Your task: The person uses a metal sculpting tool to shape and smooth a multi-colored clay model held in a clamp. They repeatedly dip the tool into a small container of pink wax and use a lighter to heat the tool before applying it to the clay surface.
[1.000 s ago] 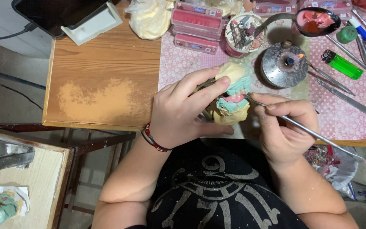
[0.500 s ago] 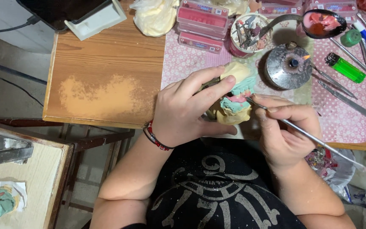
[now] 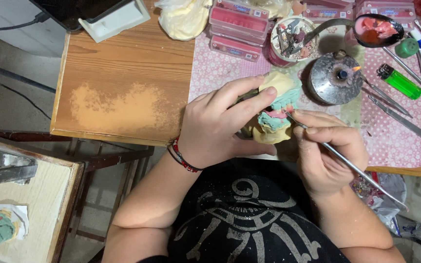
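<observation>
One wooden table [image 3: 123, 63], pink patterned cloth [image 3: 395, 141]

Dental model [image 3: 276, 109] in left hand [image 3: 218, 124]

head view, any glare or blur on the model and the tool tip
Head view: even, soft light, no harsh glare; the dental model in the left hand is sharp; the thin metal tool in the right hand stays crisp along its length; only the round metal burner shows a dull sheen.
</observation>
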